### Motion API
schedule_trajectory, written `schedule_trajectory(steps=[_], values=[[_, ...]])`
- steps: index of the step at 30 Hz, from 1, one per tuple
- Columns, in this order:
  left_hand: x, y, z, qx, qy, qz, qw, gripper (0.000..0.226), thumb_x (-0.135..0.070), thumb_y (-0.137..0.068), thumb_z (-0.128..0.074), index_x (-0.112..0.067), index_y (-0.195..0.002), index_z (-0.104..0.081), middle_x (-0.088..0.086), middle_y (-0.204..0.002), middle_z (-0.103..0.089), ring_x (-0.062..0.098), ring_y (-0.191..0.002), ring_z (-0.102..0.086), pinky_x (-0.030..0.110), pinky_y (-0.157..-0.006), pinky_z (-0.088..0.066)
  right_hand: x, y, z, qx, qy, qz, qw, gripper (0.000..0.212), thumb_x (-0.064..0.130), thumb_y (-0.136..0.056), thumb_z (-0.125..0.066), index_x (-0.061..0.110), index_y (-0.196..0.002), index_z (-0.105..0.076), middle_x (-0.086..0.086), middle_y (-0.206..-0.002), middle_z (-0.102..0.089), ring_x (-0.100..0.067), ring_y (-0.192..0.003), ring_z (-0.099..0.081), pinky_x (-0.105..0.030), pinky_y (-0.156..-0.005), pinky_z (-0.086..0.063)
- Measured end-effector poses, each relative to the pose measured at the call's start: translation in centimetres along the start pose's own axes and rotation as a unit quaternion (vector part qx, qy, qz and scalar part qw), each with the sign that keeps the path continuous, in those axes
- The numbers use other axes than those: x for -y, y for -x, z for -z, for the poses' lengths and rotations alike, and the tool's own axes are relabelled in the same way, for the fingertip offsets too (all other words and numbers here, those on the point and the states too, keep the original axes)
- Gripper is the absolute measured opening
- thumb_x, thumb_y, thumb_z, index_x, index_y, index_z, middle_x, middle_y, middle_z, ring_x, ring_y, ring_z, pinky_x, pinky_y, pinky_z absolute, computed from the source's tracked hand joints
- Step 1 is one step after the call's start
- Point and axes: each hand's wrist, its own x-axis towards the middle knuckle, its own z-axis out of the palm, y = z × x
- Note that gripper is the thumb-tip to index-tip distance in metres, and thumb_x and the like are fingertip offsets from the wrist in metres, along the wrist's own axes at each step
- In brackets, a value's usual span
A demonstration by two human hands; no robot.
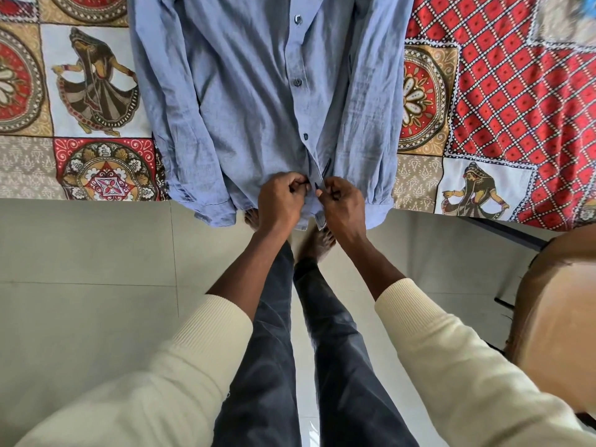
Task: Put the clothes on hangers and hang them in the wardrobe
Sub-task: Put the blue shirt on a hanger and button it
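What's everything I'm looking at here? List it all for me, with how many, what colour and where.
shirt: one, blue, spread on the bed, hem at the near edge
shirt buttons: four visible, dark, down the front placket
bedcover: one, red, tan and white patchwork print, under the shirt
floor: pale tiles, below the bed edge
brown object: one, at the right edge, cannot tell what it is
trousers: dark grey, centre bottom
sleeves: two, cream
left hand: pinches the shirt hem
right hand: pinches the hem opposite
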Motion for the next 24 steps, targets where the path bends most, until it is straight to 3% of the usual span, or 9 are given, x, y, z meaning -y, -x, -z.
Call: schedule_trajectory(steps=[4, 8, 10, 12, 16, 20, 24], values=[[0.0, 1.0, -0.1, -0.074, 0.003, 0.037, 0.997, 0.004, -0.016, -0.087, -0.071, -0.013, -0.089, -0.073, 0.001, -0.088, -0.073, 0.014, -0.074, -0.067, 0.034, -0.070, -0.058, 0.5, -0.5, -0.1, 0.029, 0.015, -0.016, 0.999, 0.018, 0.008, -0.085, -0.063, 0.002, -0.073, -0.051, -0.003, -0.062, -0.043, -0.011, -0.059, -0.038, -0.026, -0.056, -0.032], [-0.2, 1.8, 0.1, -0.082, 0.042, 0.068, 0.993, 0.010, -0.021, -0.089, -0.068, -0.016, -0.095, -0.075, -0.001, -0.094, -0.074, 0.013, -0.082, -0.068, 0.035, -0.077, -0.058, 0.8, -0.4, -0.4, 0.076, -0.060, -0.033, 0.995, 0.014, 0.016, -0.088, -0.065, 0.002, -0.086, -0.064, -0.013, -0.073, -0.063, -0.019, -0.066, -0.057, -0.033, -0.064, -0.046], [-0.4, 2.1, 0.4, -0.093, 0.061, 0.071, 0.991, 0.012, -0.021, -0.090, -0.066, -0.016, -0.096, -0.075, -0.001, -0.096, -0.073, 0.012, -0.086, -0.068, 0.035, -0.081, -0.057, 1.1, -0.2, -0.3, 0.069, -0.077, -0.043, 0.994, 0.016, 0.019, -0.091, -0.066, 0.005, -0.097, -0.072, -0.003, -0.080, -0.071, -0.009, -0.072, -0.064, -0.021, -0.066, -0.047], [-0.5, 2.2, 0.6, -0.103, 0.077, 0.078, 0.989, 0.013, -0.021, -0.090, -0.064, -0.016, -0.096, -0.074, -0.002, -0.097, -0.073, 0.011, -0.088, -0.067, 0.035, -0.082, -0.056, 1.1, -0.1, -0.3, 0.038, -0.090, -0.036, 0.995, 0.015, 0.018, -0.089, -0.070, 0.007, -0.098, -0.072, -0.001, -0.081, -0.071, -0.008, -0.071, -0.064, -0.019, -0.065, -0.046], [-0.6, 2.2, 0.8, -0.080, 0.111, 0.093, 0.986, 0.013, -0.024, -0.089, -0.066, -0.015, -0.095, -0.073, -0.003, -0.093, -0.073, 0.010, -0.086, -0.067, 0.034, -0.081, -0.057, 0.9, 0.1, -0.3, -0.002, -0.123, -0.019, 0.992, 0.009, 0.013, -0.084, -0.074, 0.011, -0.087, -0.066, -0.008, -0.071, -0.065, -0.010, -0.060, -0.055, -0.023, -0.055, -0.044], [-0.9, 1.8, 1.1, -0.028, 0.153, 0.103, 0.982, 0.005, -0.021, -0.091, -0.067, -0.018, -0.087, -0.070, -0.004, -0.084, -0.072, 0.011, -0.080, -0.068, 0.027, -0.074, -0.057, 0.8, 0.1, -0.1, 0.048, -0.142, -0.037, 0.988, 0.004, 0.010, -0.089, -0.068, 0.008, -0.090, -0.071, -0.004, -0.078, -0.073, -0.009, -0.067, -0.067, -0.023, -0.066, -0.053], [-0.7, 1.5, 1.5, -0.033, 0.153, 0.120, 0.980, 0.005, -0.018, -0.089, -0.068, -0.015, -0.087, -0.072, -0.003, -0.081, -0.072, 0.009, -0.073, -0.066, 0.025, -0.069, -0.056, 1.0, -0.1, 0.2, 0.097, -0.192, -0.081, 0.973, 0.008, 0.006, -0.090, -0.067, 0.002, -0.093, -0.073, -0.006, -0.077, -0.073, -0.013, -0.071, -0.071, -0.026, -0.072, -0.055]])
